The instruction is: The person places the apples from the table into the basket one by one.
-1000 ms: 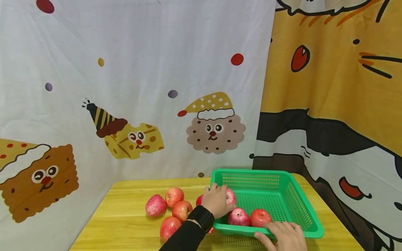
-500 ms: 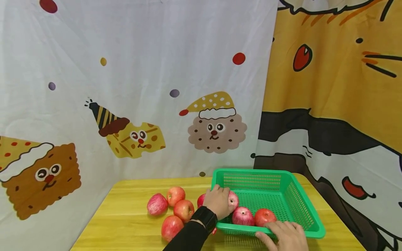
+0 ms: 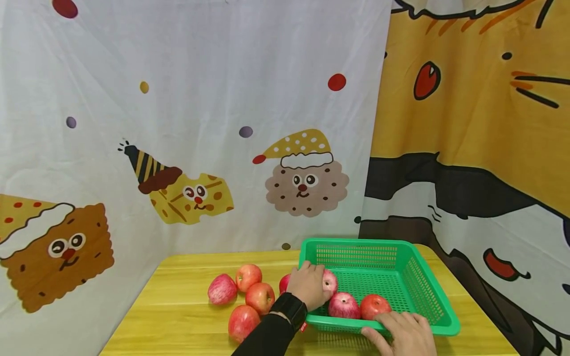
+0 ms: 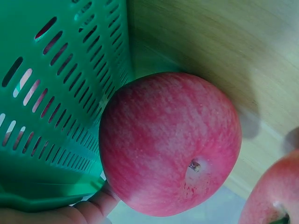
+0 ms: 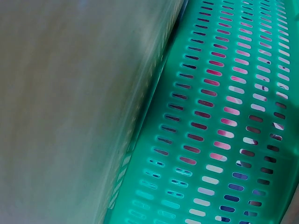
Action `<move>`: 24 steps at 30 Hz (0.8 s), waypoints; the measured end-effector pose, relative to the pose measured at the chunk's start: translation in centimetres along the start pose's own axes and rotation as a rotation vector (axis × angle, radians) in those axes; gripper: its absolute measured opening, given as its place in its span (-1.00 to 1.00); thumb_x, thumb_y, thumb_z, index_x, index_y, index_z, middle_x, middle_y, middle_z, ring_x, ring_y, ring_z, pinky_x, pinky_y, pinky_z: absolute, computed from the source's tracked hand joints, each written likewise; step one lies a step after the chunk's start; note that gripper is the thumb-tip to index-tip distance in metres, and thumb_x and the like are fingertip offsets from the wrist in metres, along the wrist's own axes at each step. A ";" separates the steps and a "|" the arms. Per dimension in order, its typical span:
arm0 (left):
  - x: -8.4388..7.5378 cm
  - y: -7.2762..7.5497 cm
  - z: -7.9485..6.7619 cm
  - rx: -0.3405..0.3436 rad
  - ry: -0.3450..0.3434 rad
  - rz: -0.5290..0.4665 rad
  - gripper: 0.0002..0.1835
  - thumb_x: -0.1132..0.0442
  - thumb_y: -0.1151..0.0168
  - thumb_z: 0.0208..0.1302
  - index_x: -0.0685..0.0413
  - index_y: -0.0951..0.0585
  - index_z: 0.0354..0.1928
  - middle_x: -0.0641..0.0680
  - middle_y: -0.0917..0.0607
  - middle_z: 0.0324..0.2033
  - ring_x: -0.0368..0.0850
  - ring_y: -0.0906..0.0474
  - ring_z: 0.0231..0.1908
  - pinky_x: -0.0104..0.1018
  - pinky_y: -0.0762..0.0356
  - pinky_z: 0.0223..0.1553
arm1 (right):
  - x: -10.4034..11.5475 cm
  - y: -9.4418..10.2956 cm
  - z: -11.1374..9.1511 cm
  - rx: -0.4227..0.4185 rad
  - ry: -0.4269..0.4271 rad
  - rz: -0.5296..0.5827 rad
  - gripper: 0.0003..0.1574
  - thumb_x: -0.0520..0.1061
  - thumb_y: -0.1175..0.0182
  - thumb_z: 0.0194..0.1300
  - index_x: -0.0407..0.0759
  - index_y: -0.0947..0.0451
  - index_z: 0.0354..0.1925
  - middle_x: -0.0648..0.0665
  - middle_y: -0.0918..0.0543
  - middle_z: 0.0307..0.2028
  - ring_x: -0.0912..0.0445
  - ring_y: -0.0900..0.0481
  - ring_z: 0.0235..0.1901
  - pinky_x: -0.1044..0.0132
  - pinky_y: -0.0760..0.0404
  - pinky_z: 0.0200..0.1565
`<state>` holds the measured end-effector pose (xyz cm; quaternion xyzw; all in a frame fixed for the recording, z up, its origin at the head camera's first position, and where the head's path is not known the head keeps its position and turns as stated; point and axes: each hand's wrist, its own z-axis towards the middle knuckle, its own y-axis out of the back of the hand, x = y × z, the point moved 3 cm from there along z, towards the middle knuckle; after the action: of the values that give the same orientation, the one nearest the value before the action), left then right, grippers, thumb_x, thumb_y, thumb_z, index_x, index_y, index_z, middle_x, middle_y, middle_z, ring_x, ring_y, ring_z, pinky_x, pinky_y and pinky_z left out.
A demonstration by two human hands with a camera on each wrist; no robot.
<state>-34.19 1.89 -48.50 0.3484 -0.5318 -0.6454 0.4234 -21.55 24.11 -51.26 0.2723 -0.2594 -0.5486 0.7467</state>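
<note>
A green plastic basket (image 3: 427, 282) stands on the table with red apples inside along its left and front, among them a pink-streaked apple (image 3: 344, 305) and a redder apple (image 3: 375, 307). My left hand (image 3: 307, 287) grips the basket's left rim from above, thumb on the inner side. Just outside that wall, partly hidden by the hand in the head view, a red apple (image 4: 168, 144) sits close to the basket, and a finger (image 4: 98, 205) shows at its edge. My right hand (image 3: 405, 333) holds the front rim near the right corner, fingers over the top and thumb outside.
Left of the basket, several apples (image 3: 243, 322) lie grouped on the yellow wooden table (image 3: 178, 306). A cartoon-printed curtain (image 3: 222, 99) hangs behind the table and along its sides. The slotted basket wall (image 5: 210, 116) fills much of the right wrist view.
Apples inside the basket have shifted slightly to the right relative to its rim. Both hands keep their places on the basket, and the head view has moved a little.
</note>
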 end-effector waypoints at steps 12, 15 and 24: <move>-0.3 1.4 -0.8 0.013 -0.010 -0.079 -0.25 -0.26 -0.33 0.44 -0.27 -0.41 0.59 -0.03 -0.64 0.38 0.02 -0.52 0.40 0.14 -0.58 0.33 | 0.2 0.3 0.3 0.050 -0.031 -0.016 -0.53 0.46 -0.56 0.01 0.20 -0.74 -0.36 0.12 -0.80 -0.36 0.10 -0.66 -0.35 -0.02 -0.51 -0.09; -0.2 1.5 -0.8 -0.017 -0.016 -0.168 -0.23 -0.22 -0.34 0.45 -0.30 -0.37 0.61 0.02 -0.57 0.46 0.08 -0.52 0.41 0.20 -0.56 0.34 | 0.2 0.3 0.3 0.068 -0.043 -0.017 -0.53 0.47 -0.54 0.04 0.20 -0.75 -0.34 0.12 -0.80 -0.35 0.10 -0.66 -0.34 -0.02 -0.51 -0.08; 1.0 2.2 -1.7 -0.228 -0.035 -0.418 -0.32 -0.03 -0.28 0.56 -0.11 -0.37 0.61 0.17 -0.35 0.61 0.25 -0.47 0.48 0.16 -0.58 0.37 | 0.3 0.4 0.4 0.137 -0.070 -0.018 -0.49 0.52 -0.46 0.12 0.21 -0.75 -0.31 0.14 -0.80 -0.32 0.10 -0.67 -0.29 -0.05 -0.50 -0.04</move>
<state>-32.64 0.15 -46.67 0.3895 -0.3791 -0.7808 0.3081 -21.44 23.87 -50.63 0.3056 -0.3198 -0.5453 0.7120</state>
